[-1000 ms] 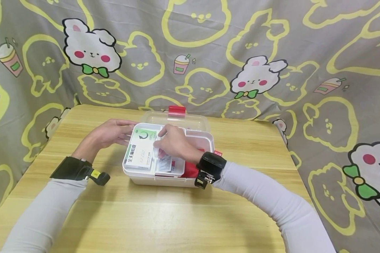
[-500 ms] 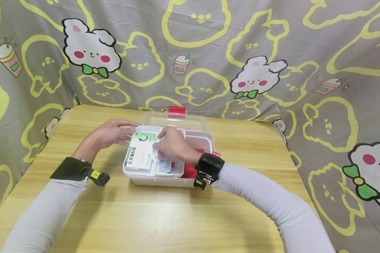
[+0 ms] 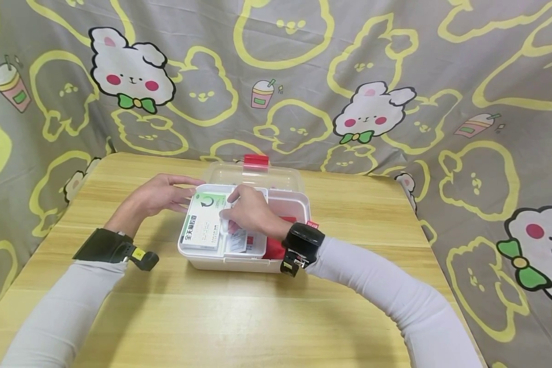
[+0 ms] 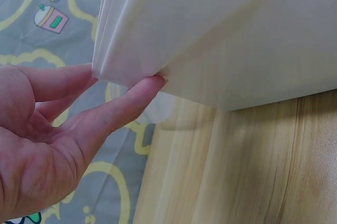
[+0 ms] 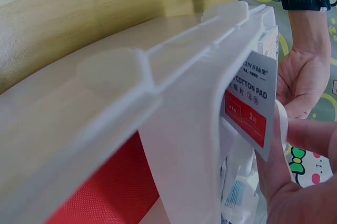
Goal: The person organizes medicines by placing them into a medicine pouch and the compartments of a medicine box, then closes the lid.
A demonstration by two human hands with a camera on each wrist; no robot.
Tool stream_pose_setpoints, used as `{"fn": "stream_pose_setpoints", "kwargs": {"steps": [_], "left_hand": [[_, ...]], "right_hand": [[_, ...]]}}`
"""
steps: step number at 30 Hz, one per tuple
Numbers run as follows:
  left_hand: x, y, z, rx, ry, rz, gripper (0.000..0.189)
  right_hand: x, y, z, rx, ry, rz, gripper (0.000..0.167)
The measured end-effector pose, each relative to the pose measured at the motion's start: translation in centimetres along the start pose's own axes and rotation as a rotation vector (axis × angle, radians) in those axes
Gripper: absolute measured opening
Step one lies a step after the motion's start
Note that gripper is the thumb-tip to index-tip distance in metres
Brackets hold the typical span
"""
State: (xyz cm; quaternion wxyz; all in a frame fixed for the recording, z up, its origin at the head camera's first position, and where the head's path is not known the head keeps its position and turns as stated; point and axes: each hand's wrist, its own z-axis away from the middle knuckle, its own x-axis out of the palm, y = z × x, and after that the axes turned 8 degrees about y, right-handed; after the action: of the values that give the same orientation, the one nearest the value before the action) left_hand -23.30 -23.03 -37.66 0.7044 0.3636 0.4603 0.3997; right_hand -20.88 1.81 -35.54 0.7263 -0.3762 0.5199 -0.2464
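Note:
A white first-aid box (image 3: 244, 265) stands on the table with its clear lid (image 3: 278, 179) tipped back. A white tray (image 3: 194, 252) sits over its left part, carrying a green-and-white medicine carton (image 3: 204, 225). My right hand (image 3: 250, 207) pinches the tray's white handle (image 5: 283, 125) between thumb and finger. Close beside those fingers a cotton pad packet (image 5: 248, 105) stands tilted in the tray. At the box's back left corner is my left hand (image 3: 158, 194), its fingers extended and thumb tip against the white wall (image 4: 231, 50).
Red fabric (image 3: 274, 249) lies inside the right part of the box. A red latch (image 3: 256, 162) tops the lid's far edge. Wooden tabletop (image 3: 257, 317) surrounds the box, with a patterned curtain (image 3: 303, 61) hanging behind it.
The tray has come down slightly, its back edge lower than a second ago, and my right hand has moved down with it. My left hand has stayed almost in place.

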Motion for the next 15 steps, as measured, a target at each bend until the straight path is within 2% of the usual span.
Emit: {"fn": "stream_pose_setpoints", "kwargs": {"steps": [15], "left_hand": [[0.12,-0.35,-0.14,0.013,0.003,0.023,0.048]], "right_hand": [[0.01,0.34,-0.17,-0.001,-0.023,0.016,0.043]]}}
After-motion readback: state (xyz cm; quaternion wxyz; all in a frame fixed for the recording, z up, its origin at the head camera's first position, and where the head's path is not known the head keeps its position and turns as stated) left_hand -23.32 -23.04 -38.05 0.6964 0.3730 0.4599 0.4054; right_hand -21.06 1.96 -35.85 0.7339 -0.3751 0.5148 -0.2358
